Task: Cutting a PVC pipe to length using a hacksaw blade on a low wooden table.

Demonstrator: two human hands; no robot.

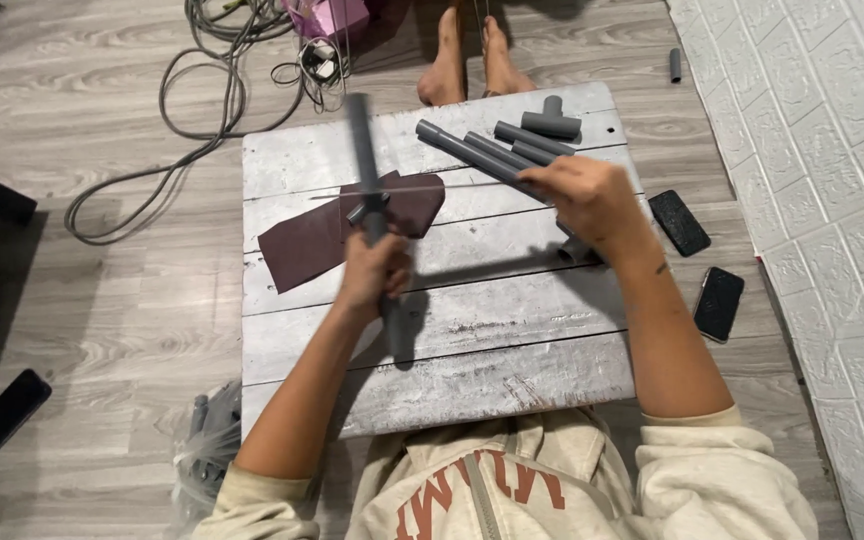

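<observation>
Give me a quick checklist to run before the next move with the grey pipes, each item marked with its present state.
1. Left hand grips the long grey pipe firmly: ok, fingers wrapped around it.
2. Right hand has hold of a pipe from the pile of cut pipes: ok, closed over one end.
3. Sandpaper sheet within reach on the board: ok.
4. T-fitting available: ok, at the board's far edge.
5. Long pipe steady: cannot tell, it is blurred.
6. Phones off the board: ok.
</observation>
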